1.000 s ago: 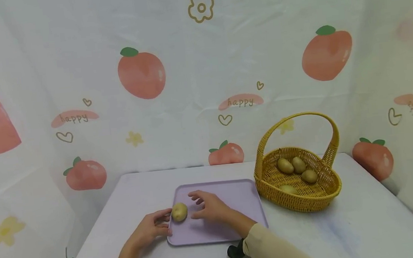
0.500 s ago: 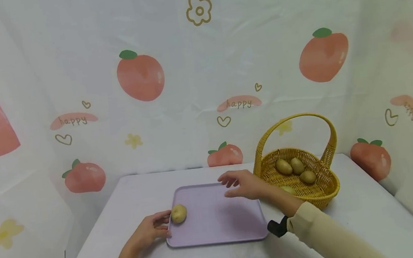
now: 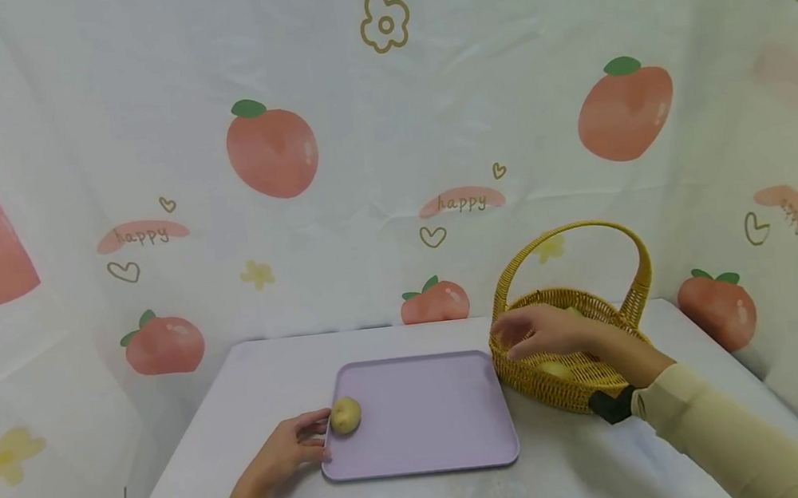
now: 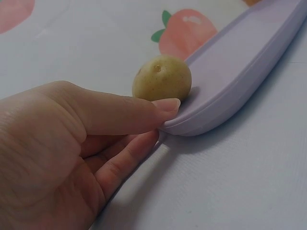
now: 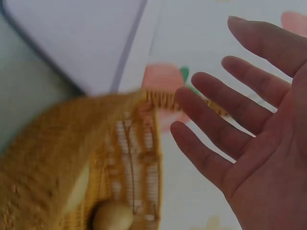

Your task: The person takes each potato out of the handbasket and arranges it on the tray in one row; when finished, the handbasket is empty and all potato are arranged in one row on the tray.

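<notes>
A pale yellow potato (image 3: 346, 415) lies at the left edge of a lilac tray (image 3: 422, 415). My left hand (image 3: 290, 449) pinches the tray's left rim; in the left wrist view its thumb lies over the rim beside the potato, with the fingers below. Over the wicker basket (image 3: 553, 392) at the right, my right hand (image 3: 547, 329) hovers with nothing in it, fingers spread in the right wrist view. It covers most of the potatoes inside; one potato (image 3: 557, 370) shows beneath it, and another potato (image 5: 112, 216) appears blurred in the right wrist view.
The basket's tall handle (image 3: 587, 223) arches above the right hand. The basket stands close against the tray's right side on a white table (image 3: 281, 372). Behind the table hangs a white cloth (image 3: 358, 269) printed with peaches.
My right hand has moved from beside the potato on the tray, rightward across it, to above the basket. The left hand has stayed at the tray's rim, and the potato lies where it was.
</notes>
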Motion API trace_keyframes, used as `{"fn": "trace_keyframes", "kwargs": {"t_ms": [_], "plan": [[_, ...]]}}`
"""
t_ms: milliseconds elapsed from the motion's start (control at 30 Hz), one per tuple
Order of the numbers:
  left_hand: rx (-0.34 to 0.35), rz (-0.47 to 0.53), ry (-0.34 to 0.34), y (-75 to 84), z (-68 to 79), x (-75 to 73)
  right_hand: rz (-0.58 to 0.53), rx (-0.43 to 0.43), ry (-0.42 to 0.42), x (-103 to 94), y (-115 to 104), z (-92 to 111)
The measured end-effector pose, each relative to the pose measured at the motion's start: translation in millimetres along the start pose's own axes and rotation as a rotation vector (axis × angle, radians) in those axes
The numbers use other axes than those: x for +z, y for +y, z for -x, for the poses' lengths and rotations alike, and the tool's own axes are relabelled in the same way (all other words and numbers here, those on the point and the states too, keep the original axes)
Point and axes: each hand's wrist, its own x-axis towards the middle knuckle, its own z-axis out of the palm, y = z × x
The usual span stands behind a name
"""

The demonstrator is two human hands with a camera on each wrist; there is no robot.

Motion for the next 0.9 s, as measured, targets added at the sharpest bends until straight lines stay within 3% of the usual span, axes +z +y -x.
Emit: {"fn": "trace_keyframes", "kwargs": {"t_ms": [233,433,700,900], "plan": [[-0.003,-0.004,0.001,-1.3,-0.5,-1.8,0.061,0.098,-0.001,-20.3,36.7,2.6],[0.001,-0.034,0.011,0.4,-1.1,-2.4,0.033,0.204,0.063,-32.5,61.5,-2.7],[0.014,0.019,-0.011,1.8,-2.0,-0.1,-0.001,0.265,0.162,-27.4,95.3,-8.0],[-0.014,0.015,-0.003,2.0,-0.1,0.4,-0.046,0.331,0.149,-16.0,110.1,-13.0]]}}
